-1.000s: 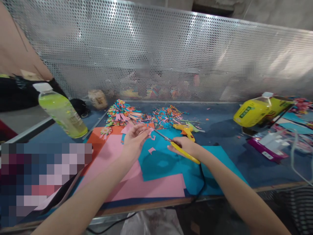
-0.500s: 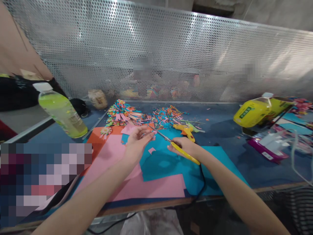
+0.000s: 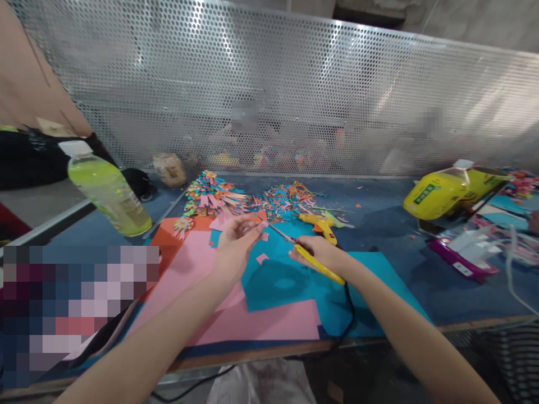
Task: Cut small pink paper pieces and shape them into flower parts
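My right hand is closed round the yellow handles of a pair of scissors, whose blades point up and left. Between the fingertips of my left hand is a small piece of pink paper, right at the blade tips. Under both hands lie blue paper sheets and pink paper sheets. A small pink scrap rests on the blue. Beside the left wrist, a paper rosette lies on an orange sheet.
Behind my hands are a heap of fringed paper rosettes, a pile of paper clippings and a yellow glue gun. A green drink bottle stands left; a yellow bottle and purple pack are right. A perforated metal panel closes the back.
The scissor blades, slightly apart before, now look closed together at the pink piece. Both hands stay in nearly the same place.
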`<action>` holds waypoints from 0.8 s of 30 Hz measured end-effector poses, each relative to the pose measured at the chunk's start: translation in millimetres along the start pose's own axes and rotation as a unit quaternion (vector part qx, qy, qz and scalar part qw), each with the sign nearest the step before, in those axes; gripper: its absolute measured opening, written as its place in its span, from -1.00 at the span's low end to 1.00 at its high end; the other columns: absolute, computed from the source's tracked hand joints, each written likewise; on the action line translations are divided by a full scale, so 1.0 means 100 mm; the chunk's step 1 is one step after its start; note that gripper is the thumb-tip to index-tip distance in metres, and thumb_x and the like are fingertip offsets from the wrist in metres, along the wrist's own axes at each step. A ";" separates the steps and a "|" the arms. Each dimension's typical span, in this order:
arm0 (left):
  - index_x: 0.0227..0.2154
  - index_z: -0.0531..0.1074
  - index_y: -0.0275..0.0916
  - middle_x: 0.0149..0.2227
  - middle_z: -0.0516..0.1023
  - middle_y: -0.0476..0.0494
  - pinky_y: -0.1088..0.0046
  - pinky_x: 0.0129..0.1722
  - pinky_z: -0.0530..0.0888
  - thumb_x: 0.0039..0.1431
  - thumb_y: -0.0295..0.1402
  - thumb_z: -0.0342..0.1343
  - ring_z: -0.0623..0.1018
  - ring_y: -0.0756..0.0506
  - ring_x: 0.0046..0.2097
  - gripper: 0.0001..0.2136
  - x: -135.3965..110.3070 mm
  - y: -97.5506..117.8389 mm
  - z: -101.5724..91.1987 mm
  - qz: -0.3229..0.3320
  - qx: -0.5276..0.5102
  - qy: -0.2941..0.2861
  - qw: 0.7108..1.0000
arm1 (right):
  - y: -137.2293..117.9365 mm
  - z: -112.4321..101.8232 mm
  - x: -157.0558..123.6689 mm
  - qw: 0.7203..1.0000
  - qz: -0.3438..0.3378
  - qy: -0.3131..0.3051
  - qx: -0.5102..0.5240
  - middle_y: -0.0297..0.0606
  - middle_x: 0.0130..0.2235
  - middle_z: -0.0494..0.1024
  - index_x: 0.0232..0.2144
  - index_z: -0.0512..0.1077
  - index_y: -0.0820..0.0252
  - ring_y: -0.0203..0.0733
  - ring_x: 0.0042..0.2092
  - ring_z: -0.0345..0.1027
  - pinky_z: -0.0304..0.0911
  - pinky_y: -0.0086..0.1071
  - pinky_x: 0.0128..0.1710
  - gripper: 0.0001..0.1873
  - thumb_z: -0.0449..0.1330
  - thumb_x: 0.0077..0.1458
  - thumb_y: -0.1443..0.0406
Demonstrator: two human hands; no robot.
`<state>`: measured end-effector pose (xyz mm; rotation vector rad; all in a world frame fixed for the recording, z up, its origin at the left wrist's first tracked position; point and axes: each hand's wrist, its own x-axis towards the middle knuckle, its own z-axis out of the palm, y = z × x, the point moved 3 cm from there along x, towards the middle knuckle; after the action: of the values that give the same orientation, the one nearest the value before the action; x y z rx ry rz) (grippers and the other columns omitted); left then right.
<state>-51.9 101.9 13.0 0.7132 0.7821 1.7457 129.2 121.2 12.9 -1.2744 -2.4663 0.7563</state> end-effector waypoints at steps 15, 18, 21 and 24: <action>-0.45 0.37 -0.26 -0.55 0.39 0.10 0.56 -0.49 0.45 -0.37 -0.50 0.31 0.44 0.08 -0.49 -0.68 -0.04 -0.02 0.04 -0.004 0.011 -0.020 1.000 | -0.02 -0.01 0.00 1.000 0.000 0.006 0.024 -0.44 -0.59 0.11 -0.58 0.15 0.20 -0.41 -0.55 -0.05 -0.10 -0.50 -0.61 -0.62 0.04 -0.05 0.01; -0.45 0.37 -0.26 -0.57 0.39 0.11 0.59 -0.51 0.43 -0.38 -0.50 0.31 0.43 0.10 -0.51 -0.68 -0.04 -0.01 0.04 -0.001 0.005 -0.016 1.000 | -0.05 -0.02 -0.01 1.000 0.002 0.004 0.020 -0.44 -0.59 0.10 -0.58 0.14 0.20 -0.40 -0.55 -0.06 -0.10 -0.50 -0.61 -0.62 0.04 -0.05 0.00; -0.46 0.37 -0.25 -0.58 0.38 0.12 0.59 -0.51 0.43 -0.39 -0.50 0.32 0.43 0.10 -0.52 -0.68 -0.04 0.00 0.05 -0.005 0.010 -0.013 1.000 | -0.05 -0.02 -0.01 1.000 -0.002 -0.001 0.016 -0.43 -0.58 0.11 -0.57 0.15 0.20 -0.40 -0.55 -0.05 -0.09 -0.50 -0.60 -0.61 0.02 -0.04 0.00; -0.47 0.38 -0.25 -0.57 0.38 0.12 0.59 -0.51 0.43 -0.39 -0.49 0.32 0.43 0.10 -0.52 -0.68 -0.05 -0.01 0.05 -0.011 0.018 -0.009 1.000 | -0.05 -0.02 -0.01 1.000 -0.001 -0.002 0.007 -0.43 -0.58 0.12 -0.57 0.15 0.20 -0.39 -0.55 -0.03 -0.09 -0.49 -0.59 -0.60 0.00 -0.02 -0.02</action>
<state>-46.0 98.0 15.3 0.7410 0.8070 1.7074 126.6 118.7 17.1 -1.2657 -2.4609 0.7735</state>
